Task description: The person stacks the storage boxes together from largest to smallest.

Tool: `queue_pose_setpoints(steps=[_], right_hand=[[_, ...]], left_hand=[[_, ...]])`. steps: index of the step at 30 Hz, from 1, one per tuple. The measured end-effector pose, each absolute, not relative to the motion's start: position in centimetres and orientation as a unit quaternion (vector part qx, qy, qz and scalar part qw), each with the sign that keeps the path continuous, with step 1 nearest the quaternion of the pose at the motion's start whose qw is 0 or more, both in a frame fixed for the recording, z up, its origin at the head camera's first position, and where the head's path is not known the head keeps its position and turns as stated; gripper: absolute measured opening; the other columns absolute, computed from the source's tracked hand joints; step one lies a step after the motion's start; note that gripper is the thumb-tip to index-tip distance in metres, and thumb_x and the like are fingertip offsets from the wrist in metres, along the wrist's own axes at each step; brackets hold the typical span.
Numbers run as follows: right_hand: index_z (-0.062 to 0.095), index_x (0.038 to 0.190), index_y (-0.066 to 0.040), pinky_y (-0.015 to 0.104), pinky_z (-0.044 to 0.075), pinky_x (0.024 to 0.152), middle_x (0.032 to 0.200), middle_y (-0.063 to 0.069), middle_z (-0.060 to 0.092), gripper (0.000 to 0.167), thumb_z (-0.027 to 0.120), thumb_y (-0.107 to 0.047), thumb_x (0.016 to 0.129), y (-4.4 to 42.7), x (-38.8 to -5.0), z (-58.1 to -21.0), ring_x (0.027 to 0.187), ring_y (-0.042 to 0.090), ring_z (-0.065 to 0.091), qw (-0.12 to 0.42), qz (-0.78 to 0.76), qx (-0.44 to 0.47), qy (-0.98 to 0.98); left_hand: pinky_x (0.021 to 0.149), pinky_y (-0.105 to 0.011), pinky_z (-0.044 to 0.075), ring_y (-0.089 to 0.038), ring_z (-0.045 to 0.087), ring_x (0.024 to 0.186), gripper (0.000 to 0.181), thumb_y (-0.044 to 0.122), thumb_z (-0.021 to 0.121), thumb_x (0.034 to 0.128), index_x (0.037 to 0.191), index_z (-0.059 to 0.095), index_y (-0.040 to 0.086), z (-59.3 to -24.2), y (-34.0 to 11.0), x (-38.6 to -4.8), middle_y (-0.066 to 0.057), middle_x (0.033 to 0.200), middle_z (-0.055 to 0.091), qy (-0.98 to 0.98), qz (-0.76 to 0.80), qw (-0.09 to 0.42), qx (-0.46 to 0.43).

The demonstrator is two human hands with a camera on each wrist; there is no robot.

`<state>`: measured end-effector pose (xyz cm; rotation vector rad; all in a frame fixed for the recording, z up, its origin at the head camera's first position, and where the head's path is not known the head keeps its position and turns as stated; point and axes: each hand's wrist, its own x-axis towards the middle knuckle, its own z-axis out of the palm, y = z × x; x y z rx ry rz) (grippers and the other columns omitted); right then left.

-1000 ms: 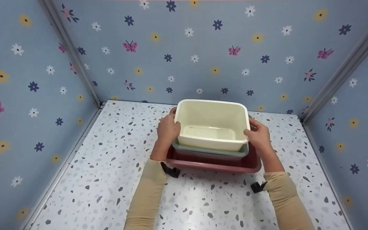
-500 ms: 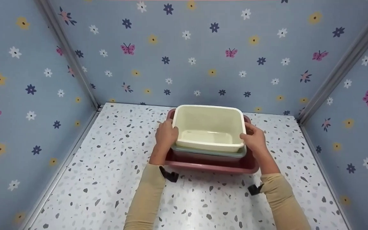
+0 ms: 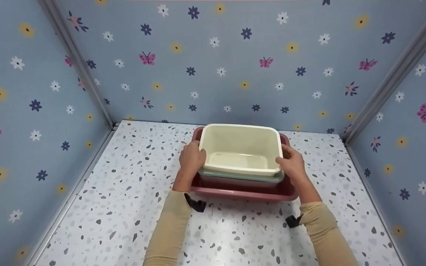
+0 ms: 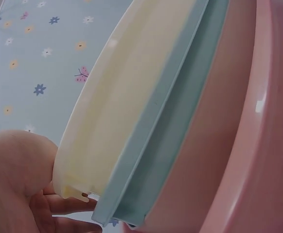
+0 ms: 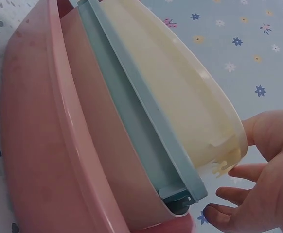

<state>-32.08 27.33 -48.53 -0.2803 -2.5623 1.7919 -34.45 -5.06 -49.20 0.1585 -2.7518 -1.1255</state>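
A cream plastic basin [image 3: 240, 142] sits at the top of a nested stack, its rim tilted toward me. My left hand [image 3: 192, 158] holds its left rim, thumb over the edge. On the opposite side my right hand [image 3: 292, 162] grips the right rim, thumb inside and fingers behind. Beneath is a blue-green basin [image 4: 175, 126], then a paler pink basin [image 4: 219, 111]. A wide dark pink basin [image 3: 242, 194] surrounds them all. In the right wrist view, some fingers [image 5: 234, 194] extend beside the blue-green rim; contact there is unclear.
The stack stands on a white speckled tabletop [image 3: 135, 184], close to the flowered back wall [image 3: 231, 48]. Similar panels [image 3: 9, 155] rise at both sides, joined by grey metal posts [image 3: 78, 62]. Black straps [image 3: 195, 203] are on both wrists.
Both hands have lowered the cream basin a little, deeper into the blue-green one. Their grip stays on its side rims. The head view has shifted slightly.
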Motion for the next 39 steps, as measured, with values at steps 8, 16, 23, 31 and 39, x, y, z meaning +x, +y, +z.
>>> queue_pose_setpoints(steps=[8, 16, 23, 31, 39], right_hand=[[0.04, 0.146, -0.001, 0.04, 0.041, 0.101, 0.141, 0.021, 0.046, 0.06, 0.055, -0.001, 0.088, 27.4, -32.1, -49.7, 0.127, 0.03, 0.046, 0.0, 0.566, -0.078, -0.821], [0.039, 0.146, 0.0, 0.041, 0.037, 0.104, 0.141, 0.023, 0.045, 0.061, 0.056, 0.0, 0.087, 27.4, -32.3, -50.0, 0.128, 0.031, 0.044, -0.001, 0.563, -0.082, -0.822], [0.032, 0.149, 0.001, 0.041, 0.03, 0.11, 0.146, 0.021, 0.04, 0.063, 0.061, -0.012, 0.094, 27.4, -31.8, -49.8, 0.135, 0.032, 0.037, -0.003, 0.557, -0.076, -0.827], [0.034, 0.149, -0.003, 0.045, 0.029, 0.11, 0.149, 0.02, 0.037, 0.061, 0.058, -0.027, 0.098, 28.3, -31.3, -47.6, 0.137, 0.034, 0.034, 0.033, 0.469, -0.043, -0.882], [0.034, 0.15, -0.007, 0.056, 0.024, 0.11, 0.154, 0.019, 0.03, 0.068, 0.063, -0.032, 0.094, 28.2, -29.1, -44.6, 0.141, 0.037, 0.026, 0.095, 0.313, 0.054, -0.943]], left_hand=[[0.076, -0.048, 0.05, -0.032, 0.065, 0.089, 0.029, 0.013, 0.056, 0.0918, 0.117, 0.067, 0.004, -49.6, -5.0, -34.5, -0.014, 0.105, 0.069, -0.923, -0.372, 0.077, 0.052], [0.081, -0.048, 0.05, -0.032, 0.064, 0.096, 0.035, 0.017, 0.058, 0.0924, 0.125, 0.063, 0.005, -49.7, -5.0, -34.6, -0.014, 0.113, 0.067, -0.922, -0.377, 0.068, 0.059], [0.082, -0.049, 0.049, -0.034, 0.064, 0.097, 0.038, 0.028, 0.056, 0.0971, 0.126, 0.061, 0.005, -50.4, -5.3, -34.4, -0.015, 0.113, 0.067, -0.93, -0.354, 0.091, 0.05], [0.099, -0.058, 0.036, -0.045, 0.048, 0.123, 0.056, 0.045, 0.051, 0.0972, 0.136, 0.054, 0.005, -49.9, -6.4, -34.0, -0.018, 0.127, 0.06, -0.957, -0.243, 0.156, -0.033], [0.108, -0.063, 0.017, -0.05, 0.02, 0.139, 0.075, 0.061, 0.046, 0.0933, 0.149, 0.039, 0.012, -49.8, -8.0, -31.5, -0.018, 0.147, 0.042, -0.973, -0.16, 0.139, -0.088]])
